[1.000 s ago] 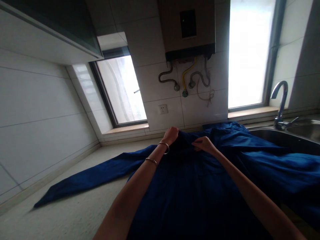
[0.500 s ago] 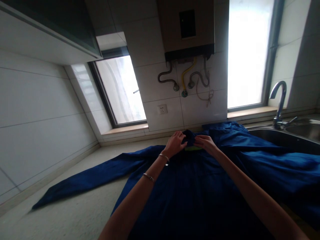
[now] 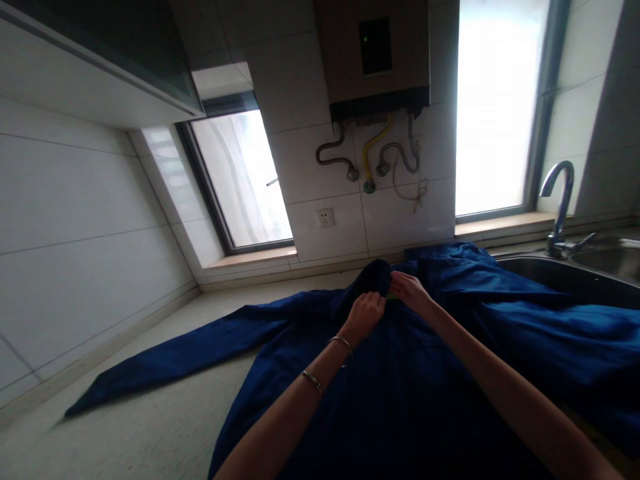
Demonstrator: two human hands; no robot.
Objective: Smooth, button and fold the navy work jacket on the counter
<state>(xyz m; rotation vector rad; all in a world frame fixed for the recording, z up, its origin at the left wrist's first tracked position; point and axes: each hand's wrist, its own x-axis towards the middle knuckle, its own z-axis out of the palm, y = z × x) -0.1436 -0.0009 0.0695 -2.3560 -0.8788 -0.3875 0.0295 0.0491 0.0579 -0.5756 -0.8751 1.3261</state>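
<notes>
A dark blue long-sleeved garment, seemingly a work jacket point(image 3: 400, 387), lies spread over the counter, one sleeve stretched out to the left. Its collar point(image 3: 376, 275) stands up near the wall. My left hand point(image 3: 366, 313) is closed on the collar's near edge, fingers curled over the cloth. Just to its right, my right hand point(image 3: 410, 291) pinches the collar's right side. A small yellow-green patch shows beneath the right fingers. Two bracelets circle my left forearm. More blue cloth point(image 3: 540, 320) lies bunched on the right, reaching the sink's edge.
The pale counter point(image 3: 165, 413) runs along the tiled wall. At the right are a steel sink point(image 3: 615, 257) and a curved faucet point(image 3: 563, 200). A water heater point(image 3: 380, 60) with hoses hangs above, between two windows. An upper cabinet point(image 3: 125, 60) juts out at top left.
My left hand has come nearer and slightly right, pulling the collar cloth with it. The collar now stands up more and shows larger. My right hand has barely moved.
</notes>
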